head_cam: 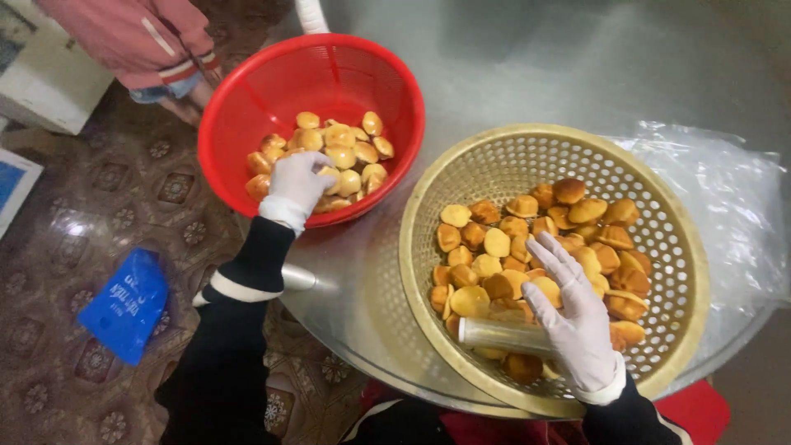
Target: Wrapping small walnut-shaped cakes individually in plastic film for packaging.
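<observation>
My left hand point(298, 185), in a white glove, reaches into the red basket point(239, 107) and rests on the small golden cakes point(346, 148) there, fingers curled over them. My right hand point(577, 317), also gloved, lies in the beige perforated basket point(684, 272) with fingers spread over another heap of golden cakes point(577, 218). A shiny metal tube point(503, 335) is held under its palm and thumb, lying sideways over the cakes.
Both baskets stand on a round glass table point(527, 66). A clear plastic sheet point(733, 198) lies at the right. Another person in a pink top point(140, 37) stands at the far left. A blue bag point(128, 305) lies on the patterned floor.
</observation>
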